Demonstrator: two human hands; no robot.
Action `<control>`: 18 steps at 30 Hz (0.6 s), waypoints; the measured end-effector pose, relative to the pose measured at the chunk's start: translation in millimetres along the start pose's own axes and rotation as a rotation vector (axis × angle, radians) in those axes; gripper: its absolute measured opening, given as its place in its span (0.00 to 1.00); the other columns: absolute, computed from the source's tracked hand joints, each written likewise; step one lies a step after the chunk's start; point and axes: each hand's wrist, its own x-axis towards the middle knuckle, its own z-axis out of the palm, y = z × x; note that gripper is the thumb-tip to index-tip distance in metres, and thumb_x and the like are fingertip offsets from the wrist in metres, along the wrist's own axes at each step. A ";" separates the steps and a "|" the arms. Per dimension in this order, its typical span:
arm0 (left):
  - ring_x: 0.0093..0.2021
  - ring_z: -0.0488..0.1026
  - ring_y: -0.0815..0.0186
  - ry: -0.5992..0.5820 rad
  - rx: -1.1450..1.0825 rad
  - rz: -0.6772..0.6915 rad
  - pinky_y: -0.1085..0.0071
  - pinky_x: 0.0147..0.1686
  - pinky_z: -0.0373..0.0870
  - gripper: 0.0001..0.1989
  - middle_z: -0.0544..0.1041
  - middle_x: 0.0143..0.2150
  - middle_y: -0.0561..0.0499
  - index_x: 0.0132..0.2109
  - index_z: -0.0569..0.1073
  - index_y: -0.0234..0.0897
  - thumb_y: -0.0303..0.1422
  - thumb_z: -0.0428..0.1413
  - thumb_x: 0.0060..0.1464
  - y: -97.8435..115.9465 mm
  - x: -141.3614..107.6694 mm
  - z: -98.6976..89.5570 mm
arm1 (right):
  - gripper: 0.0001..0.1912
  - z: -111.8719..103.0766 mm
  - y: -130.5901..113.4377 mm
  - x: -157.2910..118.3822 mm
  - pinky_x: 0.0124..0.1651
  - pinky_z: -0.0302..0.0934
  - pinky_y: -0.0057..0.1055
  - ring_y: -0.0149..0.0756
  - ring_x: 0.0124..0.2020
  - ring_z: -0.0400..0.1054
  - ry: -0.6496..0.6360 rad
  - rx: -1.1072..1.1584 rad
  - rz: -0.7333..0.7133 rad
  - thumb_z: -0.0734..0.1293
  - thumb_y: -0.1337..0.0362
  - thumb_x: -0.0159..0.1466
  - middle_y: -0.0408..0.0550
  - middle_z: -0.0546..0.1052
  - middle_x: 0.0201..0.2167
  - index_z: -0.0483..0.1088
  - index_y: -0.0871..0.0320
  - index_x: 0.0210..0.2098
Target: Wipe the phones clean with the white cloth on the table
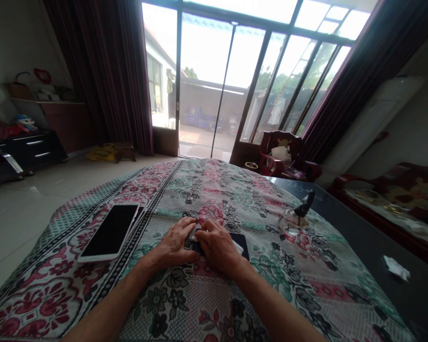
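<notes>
Glaring windows [203,57], dim interior

Pad [243,240] under R hand [218,243] — phone [109,232] L, glass jar [287,223] R, on cloth [185,190]; tissue [396,268] far R, tabletop [364,232].

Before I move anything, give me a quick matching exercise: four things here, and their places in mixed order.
Things:
1. White-edged device
2. Dark blue flat item
3. Glass container with black top
4. Crumpled white scrap

Places:
A. On the dark surface, far right
B. Partly covered by the right hand
C. On the patterned cloth, well right of both hands
D. Left of the left hand, screen dark

Pairs: 1-D, 2-B, 3-C, 4-A
</notes>
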 end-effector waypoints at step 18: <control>0.67 0.46 0.49 -0.095 0.057 0.018 0.50 0.63 0.47 0.37 0.54 0.67 0.41 0.62 0.62 0.40 0.43 0.61 0.46 2.8 -4.4 -9.7 | 0.10 -22.1 6.8 -46.4 0.44 0.55 0.32 0.35 0.39 0.61 -0.033 0.010 -0.067 0.59 0.66 0.67 0.48 0.68 0.38 0.73 0.55 0.38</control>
